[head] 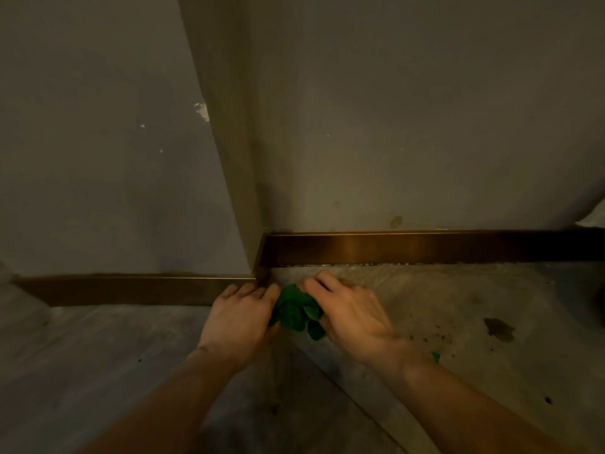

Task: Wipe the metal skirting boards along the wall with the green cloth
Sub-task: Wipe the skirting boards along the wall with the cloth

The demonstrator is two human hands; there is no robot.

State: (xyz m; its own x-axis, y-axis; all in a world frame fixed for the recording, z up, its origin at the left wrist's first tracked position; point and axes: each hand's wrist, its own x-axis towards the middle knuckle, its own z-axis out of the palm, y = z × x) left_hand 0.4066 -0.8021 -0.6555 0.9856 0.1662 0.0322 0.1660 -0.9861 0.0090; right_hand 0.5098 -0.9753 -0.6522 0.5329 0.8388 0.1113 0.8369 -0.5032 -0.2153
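Note:
A bunched green cloth (296, 311) is held low over the floor between my left hand (239, 319) and my right hand (347, 314), both gripping it. A bronze metal skirting board (425, 247) runs along the far wall on the right. A second, darker stretch of skirting (131, 288) runs along the nearer wall on the left. The two meet at a protruding wall corner (260, 273), just beyond my fingertips. The cloth sits in front of that corner, a little short of the metal.
Grey painted walls (393, 126) rise above the skirting, with chipped spots on the left panel. The concrete floor (458, 306) carries dark stains at the right. A pale object (594, 217) shows at the right edge.

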